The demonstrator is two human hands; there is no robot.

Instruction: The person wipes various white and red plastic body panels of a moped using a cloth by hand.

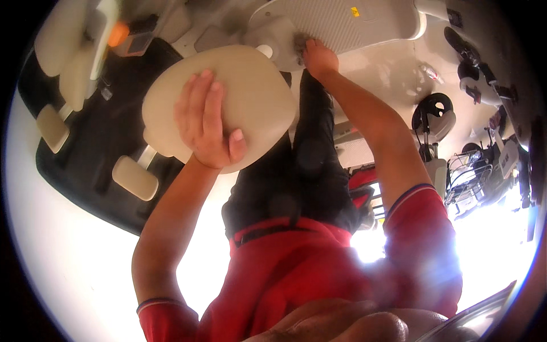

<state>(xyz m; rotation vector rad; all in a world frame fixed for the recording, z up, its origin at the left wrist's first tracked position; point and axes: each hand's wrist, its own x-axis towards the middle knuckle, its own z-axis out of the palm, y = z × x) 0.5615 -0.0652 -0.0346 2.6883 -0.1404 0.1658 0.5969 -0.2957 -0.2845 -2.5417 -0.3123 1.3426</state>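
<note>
My left hand (208, 117) lies flat on a beige padded seat (259, 108) with a rounded outline, fingers stretched out and the thumb a little apart. Farther out, my right hand (319, 57) reaches down to the near left end of a grey ribbed footplate (364, 25). Its fingers are curled over a small, dark, crumpled thing (299, 48) pressed against the plate; its kind is too unclear to name. A yellow sticker (355, 11) is on the footplate. The seat covers part of what lies below it.
To the left, beige pads (135, 178) on metal arms stand over a black mat (91, 148). An orange part (118, 34) sits at the upper left. On the right are a black wheel-shaped part (436, 108), a wire basket (470, 176) and a clear bottle-like item (431, 73) on the floor.
</note>
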